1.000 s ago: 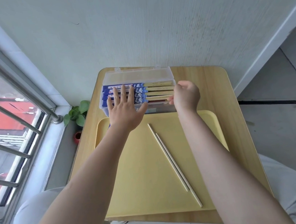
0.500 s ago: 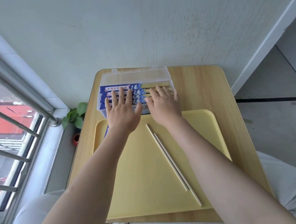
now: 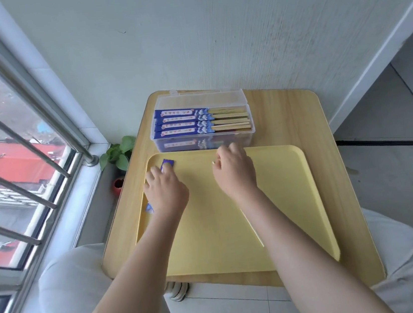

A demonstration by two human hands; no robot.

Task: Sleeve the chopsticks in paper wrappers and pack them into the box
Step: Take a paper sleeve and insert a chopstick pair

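Observation:
A clear plastic box stands open at the back of the table, with several chopsticks in blue paper wrappers lying inside. In front of it is a yellow tray. My left hand lies curled over a loose blue wrapper at the tray's left edge; the wrapper's ends stick out above and below the hand. My right hand grips the far end of a bare pair of chopsticks, which run toward me under my forearm.
The small wooden table stands against a white wall, with a barred window to the left. A green plant in a red pot sits on the floor by the table's left corner. My knees are under the near edge.
Both hands have drawn back from the box onto the tray. My left hand now covers the loose wrapper and my right hand has closed on the chopsticks' far end.

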